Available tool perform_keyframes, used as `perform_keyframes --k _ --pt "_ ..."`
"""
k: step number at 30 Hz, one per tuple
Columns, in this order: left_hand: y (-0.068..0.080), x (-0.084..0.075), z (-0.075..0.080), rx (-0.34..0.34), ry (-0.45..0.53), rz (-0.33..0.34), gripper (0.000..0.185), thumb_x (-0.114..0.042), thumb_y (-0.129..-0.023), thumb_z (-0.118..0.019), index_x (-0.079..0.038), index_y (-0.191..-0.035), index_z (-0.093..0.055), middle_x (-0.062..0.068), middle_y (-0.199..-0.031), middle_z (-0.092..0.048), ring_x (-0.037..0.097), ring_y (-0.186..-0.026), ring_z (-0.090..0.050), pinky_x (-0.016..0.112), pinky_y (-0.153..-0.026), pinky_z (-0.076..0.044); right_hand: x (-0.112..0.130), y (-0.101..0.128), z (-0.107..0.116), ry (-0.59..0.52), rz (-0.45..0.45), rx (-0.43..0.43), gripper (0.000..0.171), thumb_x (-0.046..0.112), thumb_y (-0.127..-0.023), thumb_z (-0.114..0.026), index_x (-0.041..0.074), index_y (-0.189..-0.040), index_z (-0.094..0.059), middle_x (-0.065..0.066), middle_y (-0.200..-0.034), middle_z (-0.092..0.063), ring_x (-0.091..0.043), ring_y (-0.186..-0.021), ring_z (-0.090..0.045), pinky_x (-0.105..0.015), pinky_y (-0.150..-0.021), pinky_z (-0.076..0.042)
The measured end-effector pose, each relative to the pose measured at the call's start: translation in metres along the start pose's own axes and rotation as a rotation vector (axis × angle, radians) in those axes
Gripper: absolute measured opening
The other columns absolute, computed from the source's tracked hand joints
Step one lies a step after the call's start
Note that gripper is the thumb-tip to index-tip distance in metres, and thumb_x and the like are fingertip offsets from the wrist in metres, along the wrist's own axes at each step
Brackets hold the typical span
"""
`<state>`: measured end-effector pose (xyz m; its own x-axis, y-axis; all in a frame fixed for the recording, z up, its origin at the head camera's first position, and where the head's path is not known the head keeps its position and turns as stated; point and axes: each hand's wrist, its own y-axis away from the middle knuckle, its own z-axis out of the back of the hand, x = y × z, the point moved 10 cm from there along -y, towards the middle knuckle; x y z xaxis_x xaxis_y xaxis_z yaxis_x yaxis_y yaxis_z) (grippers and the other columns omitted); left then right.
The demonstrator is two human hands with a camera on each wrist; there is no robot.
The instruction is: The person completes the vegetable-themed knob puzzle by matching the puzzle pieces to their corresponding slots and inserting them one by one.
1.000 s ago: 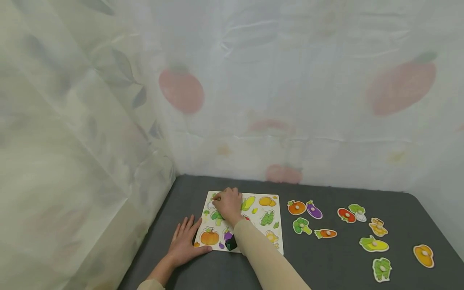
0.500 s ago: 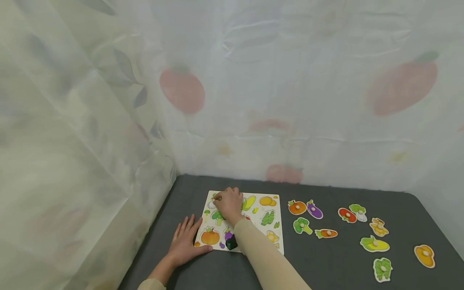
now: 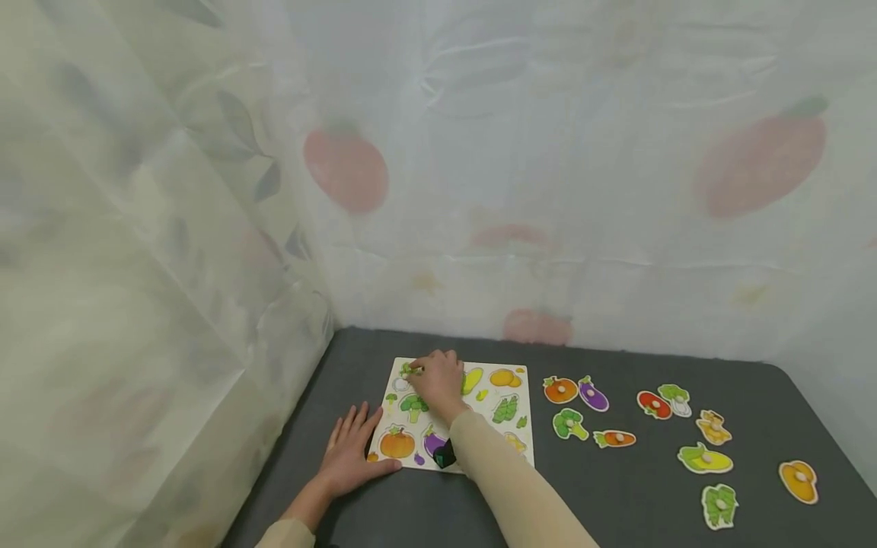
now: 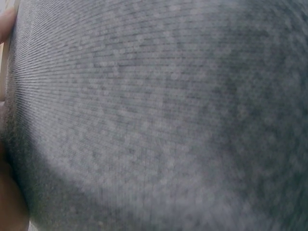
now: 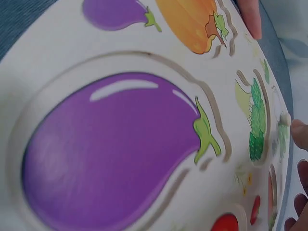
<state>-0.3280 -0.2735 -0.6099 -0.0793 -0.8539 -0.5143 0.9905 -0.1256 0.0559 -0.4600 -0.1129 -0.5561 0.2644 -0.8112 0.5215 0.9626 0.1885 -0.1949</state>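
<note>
A white vegetable puzzle board (image 3: 473, 449) lies on the dark table. My left hand (image 3: 348, 460) rests at the board's left edge, fingers spread and thumb along the near edge. My right hand (image 3: 438, 380) is over the board's upper left part, its fingertips at a white-and-green picture (image 3: 400, 384). In the right wrist view, curled fingers (image 5: 301, 134) of that hand show only at the right edge; whether they pinch anything is hidden. An eggplant recess (image 5: 110, 149) fills much of that view. Grey ribbed cloth covers most of the left wrist view.
Knobbed vegetable pieces lie right of the board: a pumpkin (image 3: 560, 390), an eggplant (image 3: 593, 394), a broccoli (image 3: 570, 424), a carrot (image 3: 614, 439), a tomato (image 3: 654, 406), a corn cob (image 3: 706, 459) and several others. Patterned curtains (image 3: 548, 190) hang behind and at the left.
My right hand has shifted slightly to the right and away from me, uncovering more of the broccoli and eggplant pictures. My left hand and the loose pieces have stayed put.
</note>
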Motion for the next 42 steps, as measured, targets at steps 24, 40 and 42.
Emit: perform_keyframes --k 24,40,42 --pt "-0.013 -0.003 0.003 -0.053 0.005 -0.064 0.113 -0.071 -0.076 -0.077 -0.011 -0.162 -0.033 0.026 -0.166 -0.019 0.048 -0.152 -0.008 0.066 -0.119 -0.001 -0.036 0.015 0.095 -0.205 0.102 -0.056 0.031 0.037 -0.094 -0.077 0.029 -0.123 -0.077 -0.002 -0.125 -0.064 -0.033 -0.123 -0.047 -0.060 -0.101 -0.036" --pt "-0.026 -0.003 0.002 -0.018 -0.011 -0.039 0.114 -0.069 -0.076 -0.077 -0.011 -0.162 -0.032 0.024 -0.167 -0.018 0.047 -0.153 -0.008 0.064 -0.120 -0.001 -0.095 0.027 0.153 -0.228 0.086 -0.139 0.033 0.035 -0.092 -0.079 0.024 -0.124 -0.077 -0.002 -0.122 -0.066 -0.030 -0.118 -0.047 -0.060 -0.103 -0.031" --pt "-0.027 -0.002 0.003 -0.012 -0.014 -0.035 0.114 -0.069 -0.076 -0.077 -0.011 -0.162 -0.031 0.024 -0.167 -0.018 0.047 -0.153 -0.008 0.064 -0.120 -0.001 -0.100 0.028 0.157 -0.235 0.091 -0.143 0.035 0.035 -0.092 -0.079 0.022 -0.124 -0.077 -0.003 -0.124 -0.066 -0.031 -0.120 -0.046 -0.060 -0.104 -0.030"
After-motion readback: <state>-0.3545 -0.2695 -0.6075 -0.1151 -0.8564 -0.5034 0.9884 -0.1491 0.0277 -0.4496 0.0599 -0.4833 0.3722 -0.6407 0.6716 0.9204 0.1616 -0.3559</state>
